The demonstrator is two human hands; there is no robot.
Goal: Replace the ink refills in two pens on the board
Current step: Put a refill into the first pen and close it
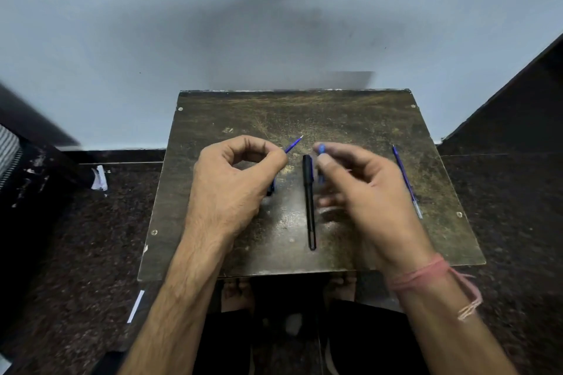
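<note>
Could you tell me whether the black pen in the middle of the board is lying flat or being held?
Lying flat: the black pen rests on the board between both hands, untouched.

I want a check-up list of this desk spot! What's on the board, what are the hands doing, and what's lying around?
Surface: dark, scratched board, screws at its corners.
Job's things: black pen lies capped mid-board, apart from both hands; blue refill lies near the right edge; a blue refill tip sticks out of the left hand.
Clutter: white paper scraps on the floor, left.
Grippers: left hand closed, fingers pinching the refill tip's shaft; right hand blurred, holding a small blue piece.
Cables: nothing seen.
Surroundings: pale wall, dark speckled floor, pink thread on the right wrist.
</note>
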